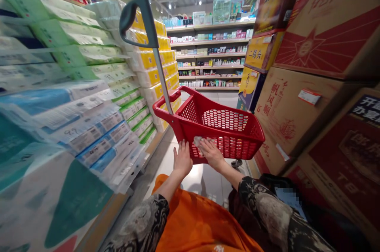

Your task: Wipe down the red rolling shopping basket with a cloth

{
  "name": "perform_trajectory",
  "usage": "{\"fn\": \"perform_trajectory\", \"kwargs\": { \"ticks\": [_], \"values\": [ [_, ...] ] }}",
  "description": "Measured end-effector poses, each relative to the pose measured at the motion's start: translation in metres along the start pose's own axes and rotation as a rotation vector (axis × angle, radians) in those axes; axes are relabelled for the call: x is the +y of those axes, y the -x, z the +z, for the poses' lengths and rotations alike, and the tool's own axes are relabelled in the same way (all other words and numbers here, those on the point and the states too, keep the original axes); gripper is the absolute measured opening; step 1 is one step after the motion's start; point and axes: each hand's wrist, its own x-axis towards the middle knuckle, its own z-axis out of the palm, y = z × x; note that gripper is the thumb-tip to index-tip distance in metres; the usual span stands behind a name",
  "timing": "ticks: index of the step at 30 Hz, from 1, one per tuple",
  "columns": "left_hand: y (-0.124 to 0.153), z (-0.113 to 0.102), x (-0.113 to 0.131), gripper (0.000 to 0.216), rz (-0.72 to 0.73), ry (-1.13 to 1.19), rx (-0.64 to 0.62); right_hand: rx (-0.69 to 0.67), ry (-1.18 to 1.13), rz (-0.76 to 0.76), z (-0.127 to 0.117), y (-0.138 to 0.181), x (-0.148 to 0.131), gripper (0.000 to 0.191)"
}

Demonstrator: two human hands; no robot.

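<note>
A red plastic shopping basket (219,119) on wheels stands in front of me in the aisle. Its long metal pull handle (162,75) rises from the left end, topped by a dark grey grip (152,26). My left hand (183,157) lies on the basket's near side at the lower left, with fingers stretched out. Just to its right, my right hand (210,152) presses a crumpled greyish-white cloth (199,141) against the perforated side wall. The basket's inside looks bare where it shows.
Stacked packs of tissue paper (133,105) line the left side. Tall cardboard cartons (285,113) rise close on the right, near the basket's far end. Shelves of small bottles and boxes (210,56) stand behind. A dark bag-like thing (282,188) lies at lower right.
</note>
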Motion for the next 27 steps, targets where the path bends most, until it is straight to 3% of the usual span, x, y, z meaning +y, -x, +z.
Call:
{"fn": "perform_trajectory", "kwargs": {
  "ticks": [5,8,13,16,19,21,27],
  "values": [
    [0.001,-0.003,0.024,0.07,0.05,-0.005,-0.014,0.089,0.026,0.122,-0.031,-0.012,0.033,0.045],
    [0.005,-0.001,0.038,0.072,0.108,0.004,-0.026,0.017,0.023,0.142,-0.019,0.012,0.036,0.042],
    [0.008,0.005,0.049,0.078,0.162,-0.002,-0.036,-0.141,-0.012,0.148,0.008,0.068,0.017,0.043],
    [0.005,0.004,0.055,0.077,0.181,-0.006,-0.023,-0.051,-0.009,0.15,-0.007,0.07,0.023,0.041],
    [0.001,0.0,0.067,0.075,0.215,-0.011,-0.011,0.116,0.031,0.202,-0.032,0.055,0.045,0.04],
    [0.0,-0.002,0.076,0.074,0.24,-0.011,-0.006,0.145,0.06,0.242,-0.039,0.053,0.058,0.04],
    [0.004,0.003,0.094,0.074,0.324,-0.008,-0.017,-0.075,0.061,0.253,-0.016,0.103,0.054,0.041]
  ]
}}
